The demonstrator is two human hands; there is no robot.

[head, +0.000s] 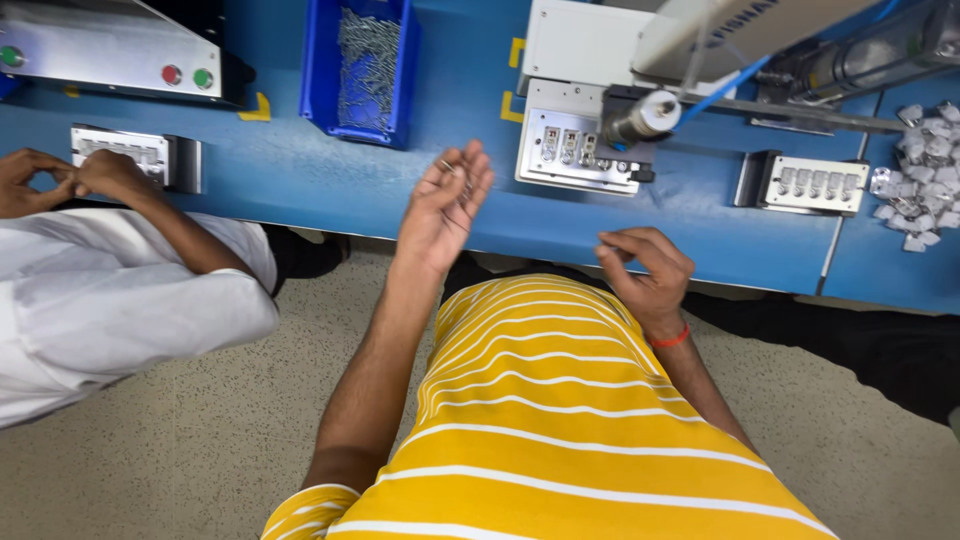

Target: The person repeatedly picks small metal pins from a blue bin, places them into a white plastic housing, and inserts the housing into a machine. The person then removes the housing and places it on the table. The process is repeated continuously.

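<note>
Left hand (445, 205) pinching small metal pin (446, 165); right hand (648, 270) curled, near blue bench (300, 180).

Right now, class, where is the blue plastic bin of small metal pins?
The blue plastic bin of small metal pins sits at the bench's far edge, left of the white machine, beyond the left hand.

I get bright, even overhead light; the blue desk (330, 180) shows soft sheen, shadows stay faint, and edges bend slightly.
</note>
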